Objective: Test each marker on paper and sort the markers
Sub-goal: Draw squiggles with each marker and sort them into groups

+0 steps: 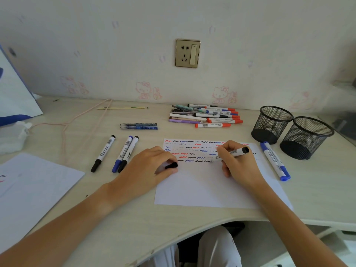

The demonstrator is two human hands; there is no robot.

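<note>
Your right grip (236,160) held a black marker (234,152), tip seemingly on the paper (202,187); your left grip (152,166) pinched its cap (171,165).

Both forearms are bare, no sleeves or jewellery (none visible, anyway); pale grey-white trousers (217,247) show at bottom centre.

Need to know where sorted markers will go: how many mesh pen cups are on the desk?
2. Both black mesh pen cups stand at the desk's right side, touching: one farther back, one nearer and further right. Both look empty; none seems hidden.
</note>
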